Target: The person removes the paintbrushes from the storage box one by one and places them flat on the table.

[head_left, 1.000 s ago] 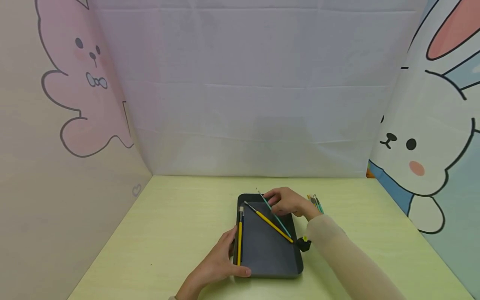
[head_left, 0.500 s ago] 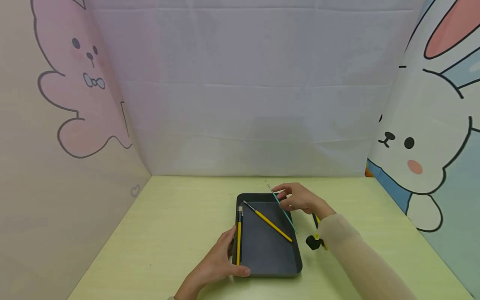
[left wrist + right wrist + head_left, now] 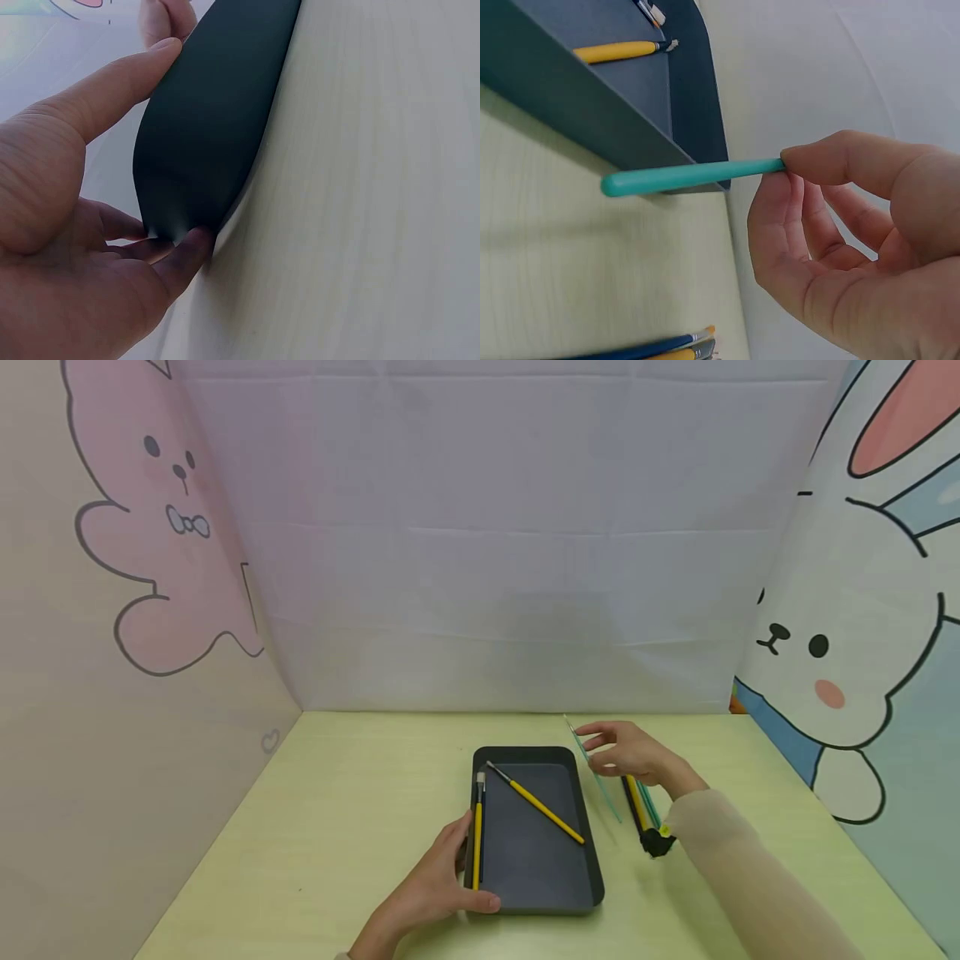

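The green brush (image 3: 694, 176) is pinched by the right hand (image 3: 630, 753), fingers (image 3: 771, 217) almost together; by a slackened pinch it could be dropped. The tray (image 3: 536, 877) is gripped by the left hand (image 3: 431, 887).

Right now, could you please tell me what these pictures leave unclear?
Head view: far ends of the outer brushes, behind the right hand.
Right wrist view: the tip of the green brush, hidden by that hand.
Right wrist view: most of the outer brushes, cut off by the bottom edge.
Left wrist view: the inside of the tray, hidden by its wall.
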A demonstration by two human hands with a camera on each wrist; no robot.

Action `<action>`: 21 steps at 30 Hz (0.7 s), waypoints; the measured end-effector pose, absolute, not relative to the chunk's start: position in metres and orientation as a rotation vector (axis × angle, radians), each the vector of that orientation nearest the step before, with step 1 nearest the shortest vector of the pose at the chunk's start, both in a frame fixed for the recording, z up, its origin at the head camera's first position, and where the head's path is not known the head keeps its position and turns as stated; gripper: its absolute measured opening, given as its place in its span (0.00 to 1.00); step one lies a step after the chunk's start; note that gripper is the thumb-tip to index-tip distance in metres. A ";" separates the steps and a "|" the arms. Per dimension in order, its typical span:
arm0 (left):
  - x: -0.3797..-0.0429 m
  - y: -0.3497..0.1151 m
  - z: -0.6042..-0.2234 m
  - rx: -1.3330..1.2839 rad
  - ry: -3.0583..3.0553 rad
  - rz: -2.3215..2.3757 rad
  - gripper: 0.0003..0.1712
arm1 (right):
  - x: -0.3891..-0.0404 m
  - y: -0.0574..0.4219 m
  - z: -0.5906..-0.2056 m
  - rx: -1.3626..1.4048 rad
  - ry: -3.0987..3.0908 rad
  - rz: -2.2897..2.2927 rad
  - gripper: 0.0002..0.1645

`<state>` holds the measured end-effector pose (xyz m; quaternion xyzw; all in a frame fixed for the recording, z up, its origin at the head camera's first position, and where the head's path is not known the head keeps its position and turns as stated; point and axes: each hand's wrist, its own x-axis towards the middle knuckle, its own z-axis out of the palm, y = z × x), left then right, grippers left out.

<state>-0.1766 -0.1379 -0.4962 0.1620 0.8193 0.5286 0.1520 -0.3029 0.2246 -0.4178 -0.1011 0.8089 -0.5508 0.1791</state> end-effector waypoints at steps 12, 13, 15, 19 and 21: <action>-0.177 -0.137 -0.497 0.487 2.353 1.526 0.77 | -0.297 0.254 -0.420 -0.236 2.330 -1.535 0.42; -0.177 -0.137 -0.497 0.485 2.352 1.525 0.77 | -0.297 0.256 -0.421 -0.229 2.328 -1.540 0.41; -0.177 -0.137 -0.497 0.483 2.347 1.526 0.77 | -0.297 0.261 -0.423 -0.213 2.321 -1.554 0.41; -0.178 -0.137 -0.496 0.479 2.345 1.525 0.77 | -0.297 0.268 -0.427 -0.178 2.308 -1.576 0.41; -0.178 -0.137 -0.496 0.475 2.346 1.524 0.77 | -0.296 0.272 -0.429 -0.155 2.304 -1.585 0.41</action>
